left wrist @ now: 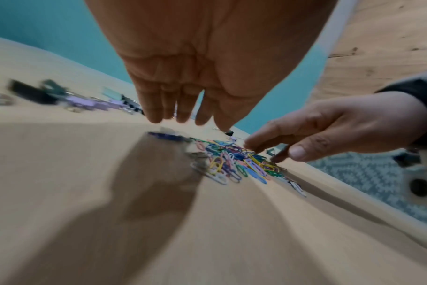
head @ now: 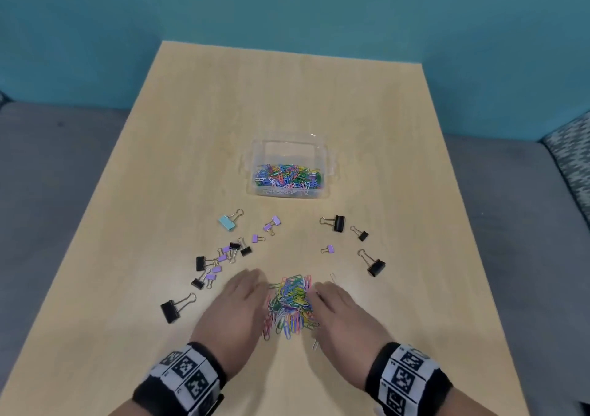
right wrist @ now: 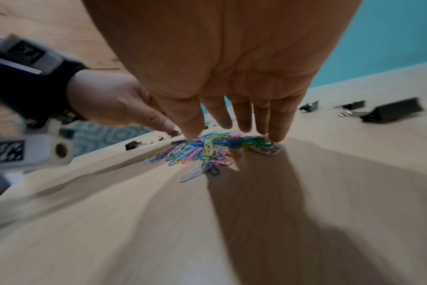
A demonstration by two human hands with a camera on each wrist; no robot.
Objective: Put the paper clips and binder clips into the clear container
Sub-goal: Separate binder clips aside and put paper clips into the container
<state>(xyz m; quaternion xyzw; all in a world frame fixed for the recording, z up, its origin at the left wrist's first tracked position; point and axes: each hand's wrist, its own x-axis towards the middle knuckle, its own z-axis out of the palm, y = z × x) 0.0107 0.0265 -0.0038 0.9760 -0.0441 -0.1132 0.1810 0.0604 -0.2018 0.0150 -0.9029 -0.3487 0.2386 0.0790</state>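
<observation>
A pile of coloured paper clips (head: 292,304) (left wrist: 234,162) (right wrist: 207,150) lies on the wooden table near its front. My left hand (head: 238,304) (left wrist: 183,108) is flat with straight fingers at the pile's left side. My right hand (head: 338,307) (right wrist: 234,123) is flat at its right side, fingertips touching the clips. Neither hand holds anything. The clear container (head: 289,168) stands farther back at the centre, with many coloured paper clips in it. Black, purple and one light blue binder clips (head: 223,256) lie scattered left, and others (head: 375,264) right.
The table (head: 319,96) is light wood with bare surface behind the container. A grey sofa seat (head: 48,176) flanks it on both sides, with a patterned cushion (head: 571,157) at the right and a teal wall behind.
</observation>
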